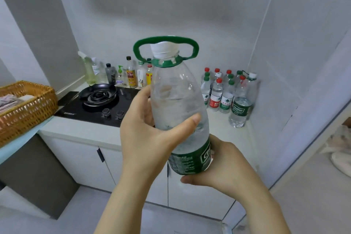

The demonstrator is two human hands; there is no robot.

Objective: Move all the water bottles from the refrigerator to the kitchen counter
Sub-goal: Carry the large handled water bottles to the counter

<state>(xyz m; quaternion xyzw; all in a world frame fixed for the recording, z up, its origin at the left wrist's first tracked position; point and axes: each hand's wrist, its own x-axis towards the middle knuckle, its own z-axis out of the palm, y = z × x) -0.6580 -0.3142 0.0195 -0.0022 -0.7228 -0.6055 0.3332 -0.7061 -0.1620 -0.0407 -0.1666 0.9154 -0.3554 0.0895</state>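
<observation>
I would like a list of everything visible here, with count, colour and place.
held water bottle: one, clear with green label and handle, in both hands
standing water bottles: about ten, red, green or white caps, counter's right corner
stove: one, black, on the counter
sauce and cleaner bottles: several, mixed colours, behind the stove
basket: one, brown wicker, far left
counter: one, white, along the back wall
left hand: grips the held bottle's middle
right hand: holds its base
</observation>
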